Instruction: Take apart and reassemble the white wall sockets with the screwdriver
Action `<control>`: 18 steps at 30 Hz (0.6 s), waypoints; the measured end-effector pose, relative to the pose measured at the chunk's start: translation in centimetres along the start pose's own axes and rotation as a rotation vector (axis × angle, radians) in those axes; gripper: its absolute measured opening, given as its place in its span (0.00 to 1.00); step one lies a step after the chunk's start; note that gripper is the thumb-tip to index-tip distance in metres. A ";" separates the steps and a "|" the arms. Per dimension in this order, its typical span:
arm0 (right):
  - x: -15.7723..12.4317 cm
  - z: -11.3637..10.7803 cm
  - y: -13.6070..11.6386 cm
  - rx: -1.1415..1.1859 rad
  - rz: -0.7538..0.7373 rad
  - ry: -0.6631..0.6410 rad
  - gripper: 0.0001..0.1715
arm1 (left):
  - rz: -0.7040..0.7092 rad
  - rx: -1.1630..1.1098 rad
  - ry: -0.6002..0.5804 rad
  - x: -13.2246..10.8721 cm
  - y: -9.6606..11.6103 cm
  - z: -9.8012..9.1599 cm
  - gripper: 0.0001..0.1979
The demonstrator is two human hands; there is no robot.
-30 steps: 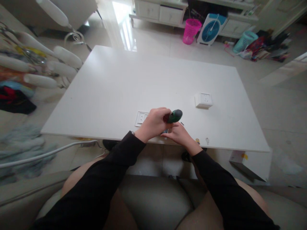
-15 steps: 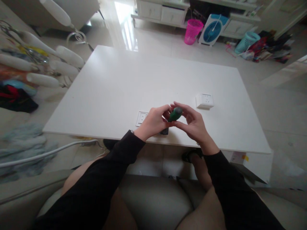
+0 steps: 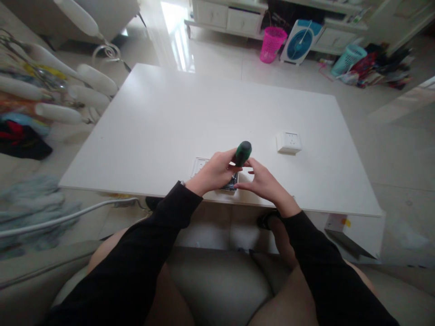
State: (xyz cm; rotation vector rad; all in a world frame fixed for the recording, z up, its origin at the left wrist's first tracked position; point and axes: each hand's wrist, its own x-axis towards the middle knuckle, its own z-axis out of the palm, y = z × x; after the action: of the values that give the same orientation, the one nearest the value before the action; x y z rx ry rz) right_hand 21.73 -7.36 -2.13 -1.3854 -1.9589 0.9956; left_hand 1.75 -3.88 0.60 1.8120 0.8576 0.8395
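Observation:
My left hand is closed round the lower part of a green-handled screwdriver, which stands nearly upright with its tip down on a small dark socket part near the table's front edge. My right hand lies just right of the tool, with its fingers stretched out toward the shaft and nothing in its grasp. A white faceplate lies flat just left of my left hand. A white wall socket sits farther right on the white table.
A rack with white pegs and clothes stands left of the table. A pink basket, a blue fan and a teal basket stand on the floor beyond. A white cable runs at lower left.
The screwdriver has swung from lying slanted to nearly upright over the dark part. My right hand has dropped from around the handle to beside the shaft.

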 end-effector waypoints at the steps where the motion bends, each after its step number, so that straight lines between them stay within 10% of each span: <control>1: 0.0 0.4 0.5 -0.080 0.018 -0.029 0.46 | 0.007 0.011 -0.016 -0.1 0.0 -0.1 0.11; 18: -0.4 3.6 1.7 -0.288 0.036 -0.060 0.33 | 0.046 0.069 0.119 0.2 0.1 0.2 0.07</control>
State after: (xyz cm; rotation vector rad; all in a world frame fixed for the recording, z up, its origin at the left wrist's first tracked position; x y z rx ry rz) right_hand 20.02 -8.28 -5.63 -1.5644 -2.1958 0.8022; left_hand 2.04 -3.85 0.62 1.8628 0.9341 0.9658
